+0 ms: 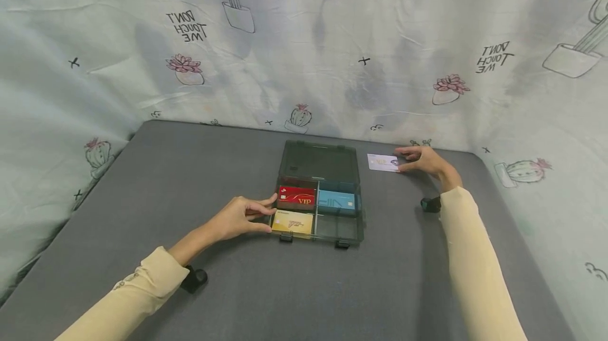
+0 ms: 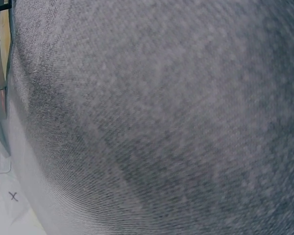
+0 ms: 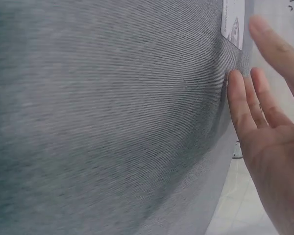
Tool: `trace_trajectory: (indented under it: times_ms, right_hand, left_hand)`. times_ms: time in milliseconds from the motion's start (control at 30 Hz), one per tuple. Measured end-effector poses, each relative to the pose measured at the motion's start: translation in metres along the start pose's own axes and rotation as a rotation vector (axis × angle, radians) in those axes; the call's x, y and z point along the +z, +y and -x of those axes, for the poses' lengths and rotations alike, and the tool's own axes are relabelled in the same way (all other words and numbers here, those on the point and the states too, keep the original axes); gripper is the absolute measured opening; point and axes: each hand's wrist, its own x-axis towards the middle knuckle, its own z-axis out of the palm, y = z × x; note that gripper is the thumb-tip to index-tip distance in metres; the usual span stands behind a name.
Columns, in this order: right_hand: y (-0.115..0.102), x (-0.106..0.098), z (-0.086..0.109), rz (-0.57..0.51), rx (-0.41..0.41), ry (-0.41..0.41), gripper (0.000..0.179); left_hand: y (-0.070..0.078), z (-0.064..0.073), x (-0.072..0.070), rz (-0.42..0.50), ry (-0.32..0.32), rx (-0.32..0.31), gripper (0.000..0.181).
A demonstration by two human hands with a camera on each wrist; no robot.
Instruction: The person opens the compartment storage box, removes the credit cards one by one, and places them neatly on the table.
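Observation:
A translucent dark green plastic box lies on the table, its lid swung back. Inside, a red VIP card sits in the back left compartment, a blue card in the back right and a gold card in the front left. My left hand rests its thumb and fingertips along the box's left side. To the right of the lid lies a white card with gold print. My right hand is at that card's right end, its fingers extended; in the right wrist view the fingertips stand apart from the card.
The grey cloth-covered table reaches back to a white printed curtain. Two black latches stick out at the box's front edge, the right latch near its corner. Black wrist cameras are strapped below both hands.

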Motion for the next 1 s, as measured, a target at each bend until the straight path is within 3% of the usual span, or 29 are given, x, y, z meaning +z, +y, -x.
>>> trace_trajectory:
  times_ms: [267,567,1000]
  right_hand:
    - [0.005,0.007,0.025,-0.157,-0.124,0.067,0.061]
    - [0.0,0.034,0.053,-0.419,-0.186,-0.066,0.058]
    - [-0.024,0.089,0.096,-0.535,-0.247,-0.124,0.055]
  left_hand:
    - [0.0,-0.001,0.0,0.011,-0.004,0.01,0.044]
    - [-0.003,0.0,0.003,0.004,-0.003,0.021,0.045]
    - [-0.004,-0.002,0.004,0.014,0.002,0.017,0.045]
